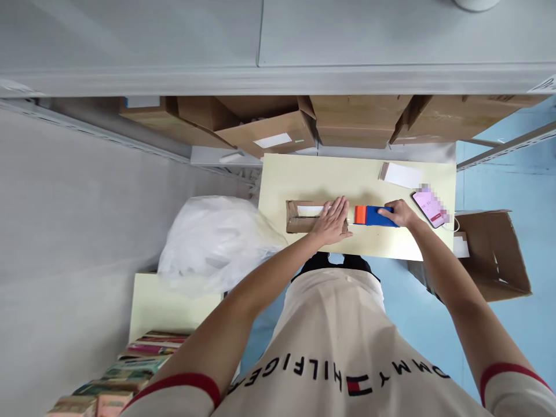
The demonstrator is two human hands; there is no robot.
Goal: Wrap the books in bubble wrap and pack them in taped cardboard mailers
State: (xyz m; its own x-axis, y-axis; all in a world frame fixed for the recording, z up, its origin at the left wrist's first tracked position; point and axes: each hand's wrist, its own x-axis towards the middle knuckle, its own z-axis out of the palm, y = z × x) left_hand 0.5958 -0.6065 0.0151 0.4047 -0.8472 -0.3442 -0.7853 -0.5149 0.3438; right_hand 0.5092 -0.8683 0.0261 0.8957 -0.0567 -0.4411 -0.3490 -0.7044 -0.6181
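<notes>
A narrow brown cardboard box (299, 227) with a white label (310, 211) lies lengthwise on the pale yellow table (330, 174). My left hand (332, 221) rests flat over the box's right end, fingers stretched out, covering that end and part of the label. To the right, my right hand (397, 213) is closed around the rear of a blue-and-orange tape dispenser (369, 215), its orange end turned toward the box. A small gap separates the dispenser from my left hand.
A phone (429, 207) and a small white-topped box (402, 175) lie on the table's right side. Cardboard boxes (356, 119) line the shelf behind. A white plastic bag (212, 243) bulges at left; an open carton (495, 255) stands right. Stacked packets (134, 370) sit lower left.
</notes>
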